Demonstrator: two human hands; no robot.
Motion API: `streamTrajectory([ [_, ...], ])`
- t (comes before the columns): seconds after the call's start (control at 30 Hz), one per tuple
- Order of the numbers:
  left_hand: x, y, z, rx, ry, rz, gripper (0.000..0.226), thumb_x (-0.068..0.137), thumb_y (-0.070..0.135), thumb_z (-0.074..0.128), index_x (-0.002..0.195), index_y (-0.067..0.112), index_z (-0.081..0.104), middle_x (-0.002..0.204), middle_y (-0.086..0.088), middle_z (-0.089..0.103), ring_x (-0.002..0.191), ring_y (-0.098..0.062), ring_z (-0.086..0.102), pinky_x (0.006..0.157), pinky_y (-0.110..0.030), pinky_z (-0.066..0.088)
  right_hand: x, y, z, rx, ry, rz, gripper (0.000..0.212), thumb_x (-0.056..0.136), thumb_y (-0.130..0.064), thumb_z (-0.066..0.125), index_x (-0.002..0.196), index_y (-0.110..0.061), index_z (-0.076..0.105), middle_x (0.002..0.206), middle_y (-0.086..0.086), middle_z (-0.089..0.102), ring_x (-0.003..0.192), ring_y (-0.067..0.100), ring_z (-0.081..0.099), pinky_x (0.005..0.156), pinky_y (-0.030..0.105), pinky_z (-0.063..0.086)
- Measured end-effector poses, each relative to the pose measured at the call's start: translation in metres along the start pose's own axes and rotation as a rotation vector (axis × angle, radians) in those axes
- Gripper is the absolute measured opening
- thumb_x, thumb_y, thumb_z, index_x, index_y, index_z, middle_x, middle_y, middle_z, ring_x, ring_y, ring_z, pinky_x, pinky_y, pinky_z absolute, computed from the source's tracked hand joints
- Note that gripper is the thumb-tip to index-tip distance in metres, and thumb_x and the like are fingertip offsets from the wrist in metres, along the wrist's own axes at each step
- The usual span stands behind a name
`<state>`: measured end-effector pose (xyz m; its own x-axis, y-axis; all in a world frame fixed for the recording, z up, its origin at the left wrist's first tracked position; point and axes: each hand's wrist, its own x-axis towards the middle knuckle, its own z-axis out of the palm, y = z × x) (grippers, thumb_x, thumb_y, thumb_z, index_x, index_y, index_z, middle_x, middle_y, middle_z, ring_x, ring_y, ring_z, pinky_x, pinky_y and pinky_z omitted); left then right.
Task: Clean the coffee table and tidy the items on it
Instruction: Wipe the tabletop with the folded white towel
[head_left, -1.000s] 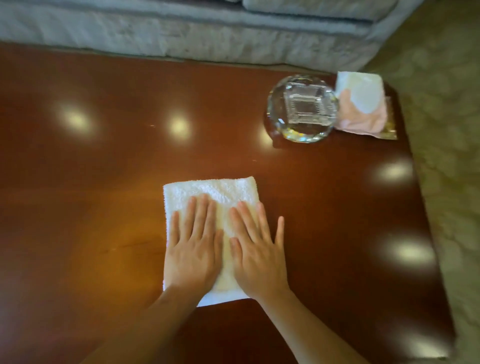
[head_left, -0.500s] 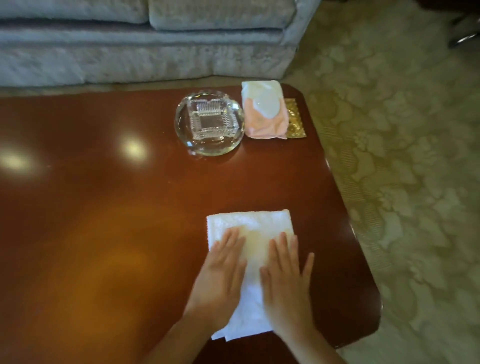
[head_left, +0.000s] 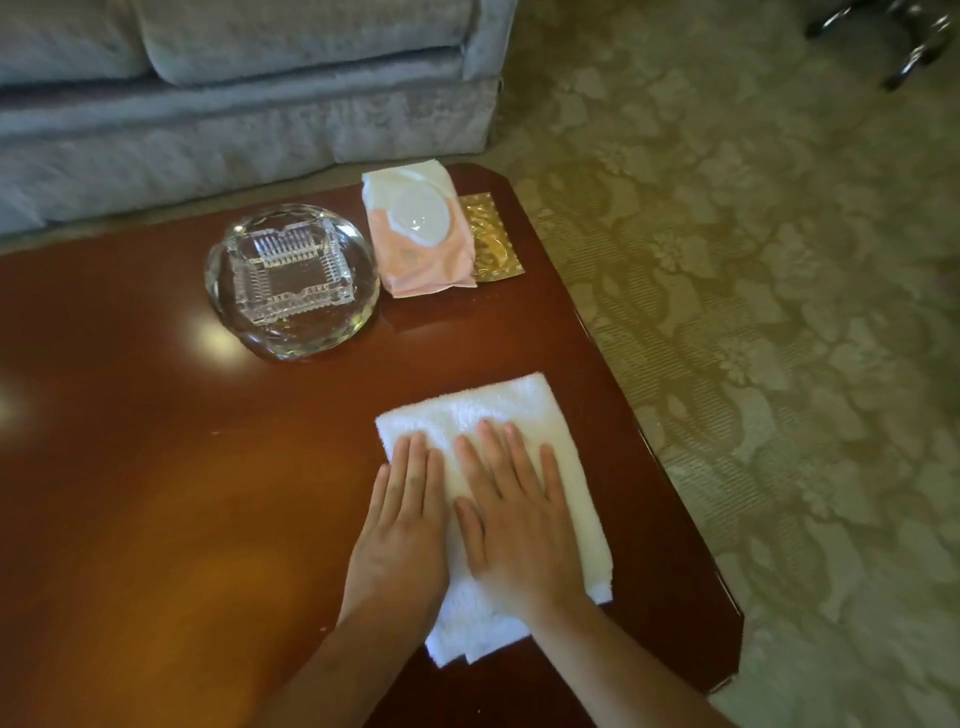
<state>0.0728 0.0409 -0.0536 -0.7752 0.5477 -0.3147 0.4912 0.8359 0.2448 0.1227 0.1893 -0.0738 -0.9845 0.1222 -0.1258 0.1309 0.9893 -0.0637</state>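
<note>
A folded white towel (head_left: 498, 405) lies flat on the glossy dark wooden coffee table (head_left: 156, 493), near its right edge. My left hand (head_left: 402, 530) and my right hand (head_left: 514, 519) press palm-down on it side by side, fingers stretched out flat and not curled around the cloth. Farther back stand a heavy clear glass ashtray (head_left: 291, 280), a pink pack of wipes (head_left: 421, 234) with a white lid, and a gold foil packet (head_left: 491, 239) partly under the pack.
A grey sofa (head_left: 234, 104) runs along the far side of the table. Patterned beige carpet (head_left: 779, 312) lies to the right, with a chrome chair base (head_left: 909, 41) at the top right. The table's cut corner is close to the towel's near right.
Both hands have slid the towel to the right across the table, from its middle toward the right edge. The ashtray, wipes pack and gold packet have stayed in place.
</note>
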Motion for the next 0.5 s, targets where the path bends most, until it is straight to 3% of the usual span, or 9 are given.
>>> streamTrajectory([
  [0.07, 0.037, 0.007, -0.002, 0.038, -0.001, -0.018, 0.067, 0.109, 0.014, 0.016, 0.159, 0.000, -0.027, 0.161, -0.021, -0.045, 0.150, -0.035, -0.040, 0.130, -0.045, -0.015, 0.028, 0.020, -0.003, -0.004, 0.008, 0.015, 0.062, 0.111, -0.048, 0.020, 0.169, -0.028, 0.014, 0.179, -0.001, 0.008, 0.165, 0.020, 0.000, 0.132, 0.054, 0.013],
  [0.2, 0.102, 0.017, -0.022, 0.094, 0.095, 0.008, 0.067, 0.110, 0.016, 0.021, 0.162, -0.002, -0.018, 0.170, -0.022, -0.027, 0.158, -0.034, -0.027, 0.129, -0.043, -0.012, 0.092, 0.056, -0.013, -0.005, 0.022, 0.014, 0.063, 0.109, -0.050, 0.015, 0.169, -0.029, 0.016, 0.179, -0.003, 0.010, 0.165, 0.018, 0.003, 0.132, 0.054, 0.014],
  [0.5, 0.162, 0.027, -0.048, 0.077, -0.010, -0.051, 0.076, 0.109, 0.014, 0.035, 0.162, -0.001, -0.018, 0.172, -0.019, -0.027, 0.160, -0.032, -0.024, 0.131, -0.042, -0.005, 0.147, 0.078, -0.022, 0.005, 0.048, 0.048, 0.067, 0.105, -0.052, 0.004, 0.169, -0.030, 0.011, 0.179, -0.006, 0.005, 0.165, 0.015, -0.002, 0.133, 0.052, 0.004],
])
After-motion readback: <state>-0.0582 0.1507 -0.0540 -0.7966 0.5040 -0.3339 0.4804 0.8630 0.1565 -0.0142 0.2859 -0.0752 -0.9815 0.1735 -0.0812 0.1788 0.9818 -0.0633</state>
